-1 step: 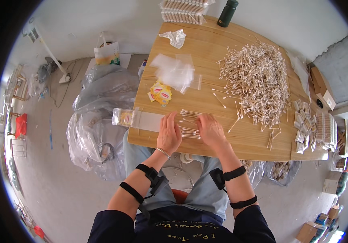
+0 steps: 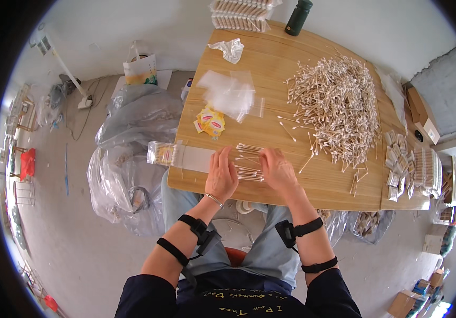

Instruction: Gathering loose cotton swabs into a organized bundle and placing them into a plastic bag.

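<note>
Between my hands, near the table's front edge, lies a loose row of cotton swabs (image 2: 250, 174), stretched left to right. My left hand (image 2: 221, 176) is closed at their left ends, its fingers together. My right hand (image 2: 279, 169) curls over the right ends; its fingertips are partly hidden. Left of my left hand a white strip (image 2: 195, 159) lies on the wood, and beside it a clear bag of swabs (image 2: 164, 153) reaches past the table edge. A big heap of loose cotton swabs (image 2: 339, 106) covers the right side.
Clear plastic bags (image 2: 230, 95) and yellow cards (image 2: 210, 123) lie at the table's left. A crumpled white wrapper (image 2: 230, 50), stacked swab packs (image 2: 241, 15) and a dark green bottle (image 2: 298, 17) are farther back. Small packs (image 2: 399, 159) sit at the right edge. Large plastic sacks (image 2: 132, 153) stand on the floor.
</note>
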